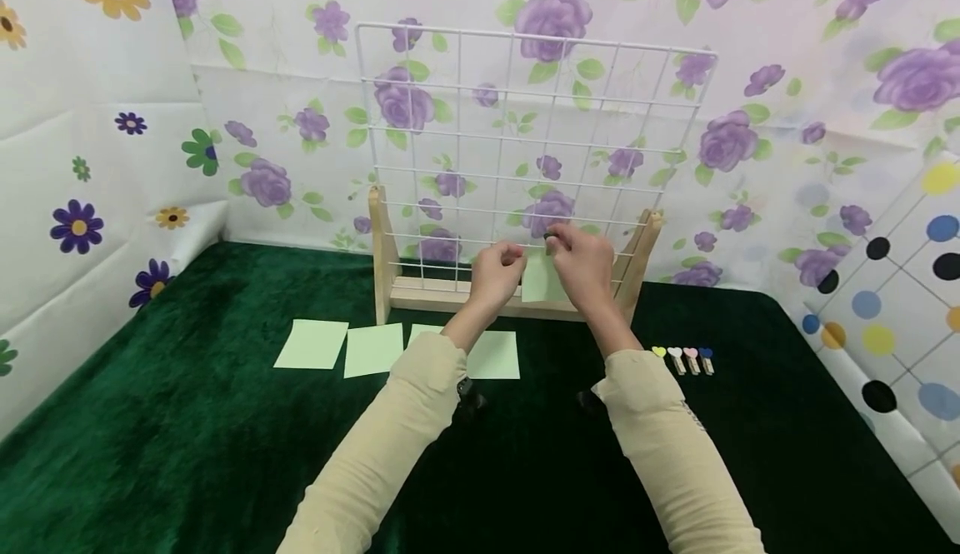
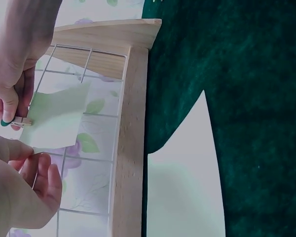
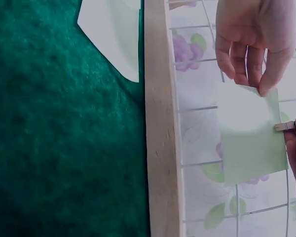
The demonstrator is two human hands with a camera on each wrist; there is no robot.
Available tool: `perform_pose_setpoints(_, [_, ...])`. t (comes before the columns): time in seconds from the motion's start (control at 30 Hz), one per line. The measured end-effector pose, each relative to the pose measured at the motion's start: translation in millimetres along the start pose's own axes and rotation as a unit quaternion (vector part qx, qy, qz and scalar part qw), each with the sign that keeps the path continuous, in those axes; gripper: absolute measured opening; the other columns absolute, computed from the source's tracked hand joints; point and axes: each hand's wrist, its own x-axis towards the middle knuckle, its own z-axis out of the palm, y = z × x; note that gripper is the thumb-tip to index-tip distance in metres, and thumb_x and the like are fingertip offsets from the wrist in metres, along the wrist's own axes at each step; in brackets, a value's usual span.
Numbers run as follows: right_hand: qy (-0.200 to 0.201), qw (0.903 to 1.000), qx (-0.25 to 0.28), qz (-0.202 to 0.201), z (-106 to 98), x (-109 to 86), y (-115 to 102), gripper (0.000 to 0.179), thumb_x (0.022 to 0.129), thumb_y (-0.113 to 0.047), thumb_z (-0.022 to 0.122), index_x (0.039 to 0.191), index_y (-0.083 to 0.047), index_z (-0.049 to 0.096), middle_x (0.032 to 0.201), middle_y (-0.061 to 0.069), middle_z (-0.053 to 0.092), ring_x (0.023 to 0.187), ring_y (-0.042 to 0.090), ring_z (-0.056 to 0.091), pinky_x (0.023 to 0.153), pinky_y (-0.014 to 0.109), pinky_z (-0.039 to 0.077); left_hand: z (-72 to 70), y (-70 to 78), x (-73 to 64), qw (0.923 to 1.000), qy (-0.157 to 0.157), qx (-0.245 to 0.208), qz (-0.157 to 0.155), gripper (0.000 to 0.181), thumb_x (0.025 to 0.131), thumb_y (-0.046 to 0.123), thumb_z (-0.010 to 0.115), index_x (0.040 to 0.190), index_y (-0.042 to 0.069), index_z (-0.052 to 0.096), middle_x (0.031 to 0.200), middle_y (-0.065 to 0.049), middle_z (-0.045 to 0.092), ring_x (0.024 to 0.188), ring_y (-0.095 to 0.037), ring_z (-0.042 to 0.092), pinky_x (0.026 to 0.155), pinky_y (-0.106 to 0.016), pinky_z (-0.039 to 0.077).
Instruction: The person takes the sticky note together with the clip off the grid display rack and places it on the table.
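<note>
My left hand [image 1: 497,275] pinches a pale green square of paper [image 1: 542,279] at its edge, holding it against the lower part of a white wire grid [image 1: 525,35]. At the paper's top edge, my right hand [image 1: 585,267] grips a small wooden clothespin [image 2: 22,121] with a dark green end. In the right wrist view the clothespin's tip [image 3: 281,127] overlaps the paper's edge; whether it clamps the wire too, I cannot tell. The paper hangs roughly upright in front of the grid, partly covered by my fingers in the head view.
The grid stands in a wooden frame [image 1: 427,291] on a dark green cloth [image 1: 187,421]. Several pale green papers [image 1: 311,344] lie in a row before it, some behind my left forearm. Several heart-topped clothespins [image 1: 692,361] lie at right. Flowered sheets [image 1: 285,104] hang behind.
</note>
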Motion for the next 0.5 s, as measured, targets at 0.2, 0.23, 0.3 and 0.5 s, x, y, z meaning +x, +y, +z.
perform_pose_setpoints(0.2, [0.017,0.9988,0.029,0.035,3.5,-4.1,1.2,0.01,0.09,-0.004,0.068,0.095,0.0,0.075,0.083,0.012,0.072,0.061,0.021,0.055,0.052,0.027,0.037,0.0,-1.7,0.2,0.9993,-0.005,0.032,0.021,0.016,0.095,0.009,0.059,0.106,0.002,0.068,0.101,-0.011,0.067,0.097,-0.023,0.062,0.083,-0.035,0.05])
perform_pose_setpoints(0.23, [0.019,0.9986,0.032,0.038,4.0,-4.6,1.7,0.01,0.09,-0.004,0.068,0.095,0.0,0.076,0.083,0.012,0.072,0.061,0.021,0.055,0.052,0.027,0.036,0.0,-1.9,0.0,0.9992,-0.006,0.034,0.022,0.016,0.095,0.009,0.059,0.106,0.002,0.068,0.101,-0.011,0.067,0.097,-0.023,0.062,0.083,-0.035,0.05])
perform_pose_setpoints(0.3, [0.024,0.998,0.043,0.041,5.0,-5.8,2.6,0.009,0.089,-0.004,0.069,0.094,0.0,0.076,0.083,0.012,0.072,0.061,0.02,0.055,0.051,0.026,0.036,-0.3,-2.5,-0.3,0.9991,-0.008,0.036,0.022,0.016,0.095,0.009,0.059,0.106,0.001,0.068,0.102,-0.011,0.067,0.097,-0.023,0.061,0.083,-0.036,0.05])
perform_pose_setpoints(0.5, [0.063,0.9935,0.082,0.047,9.5,-9.1,4.0,0.008,0.088,-0.003,0.07,0.093,0.0,0.076,0.085,0.011,0.073,0.065,0.019,0.061,0.052,0.02,0.037,-1.2,-3.2,-0.5,0.999,-0.016,0.037,0.019,0.018,0.096,0.009,0.059,0.107,-0.001,0.068,0.102,-0.012,0.067,0.097,-0.024,0.061,0.083,-0.036,0.05])
